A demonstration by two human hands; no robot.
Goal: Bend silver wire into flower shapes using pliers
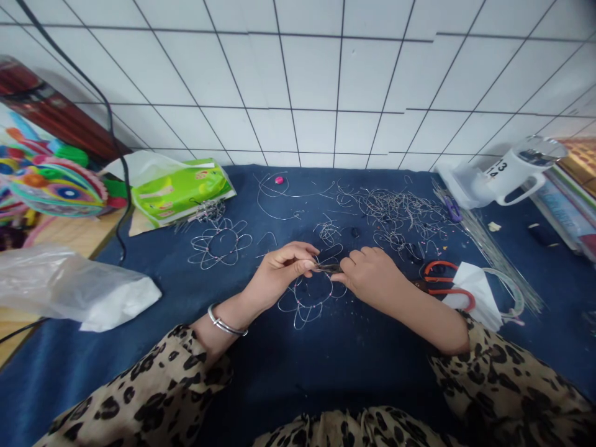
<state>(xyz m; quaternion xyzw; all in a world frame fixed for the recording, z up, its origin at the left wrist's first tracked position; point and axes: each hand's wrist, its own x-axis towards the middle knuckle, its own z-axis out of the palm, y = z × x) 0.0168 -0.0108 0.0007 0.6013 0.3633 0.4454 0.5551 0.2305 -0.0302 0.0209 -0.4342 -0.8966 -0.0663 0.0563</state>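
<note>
Navy cloth [288,366], leopard-print sleeves [153,391], silver bracelet [226,324], orange scissors [442,279]

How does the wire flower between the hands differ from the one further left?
The near wire flower is pinched at its top edge by the left hand and right hand; the left wire flower lies untouched. The hands cover part of the near wire flower, while the left wire flower shows whole. Both are thin silvery wire bent into petal loops, lying on the blue cloth.
</note>
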